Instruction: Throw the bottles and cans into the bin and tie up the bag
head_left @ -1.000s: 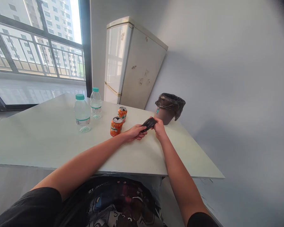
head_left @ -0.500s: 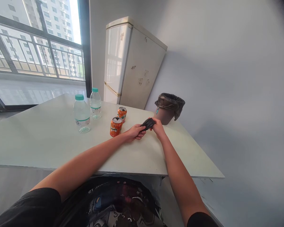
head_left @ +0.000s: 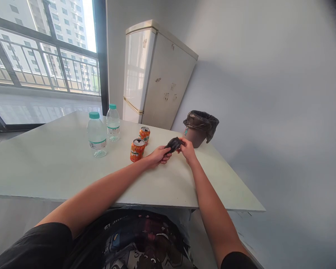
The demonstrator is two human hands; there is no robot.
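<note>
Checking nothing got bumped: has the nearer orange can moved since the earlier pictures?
No. The nearer orange can shows no visible shift in any direction, judged against the refrigerator.

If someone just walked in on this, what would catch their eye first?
Probably the two bright orange cans standing on the pale table, left of the hands. Next, the bin near the wall, draped in a dark liner.

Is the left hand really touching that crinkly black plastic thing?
Touching. The head view shows the left hand holding one end of the black plastic, with the thumb pressed on top of it.
</note>
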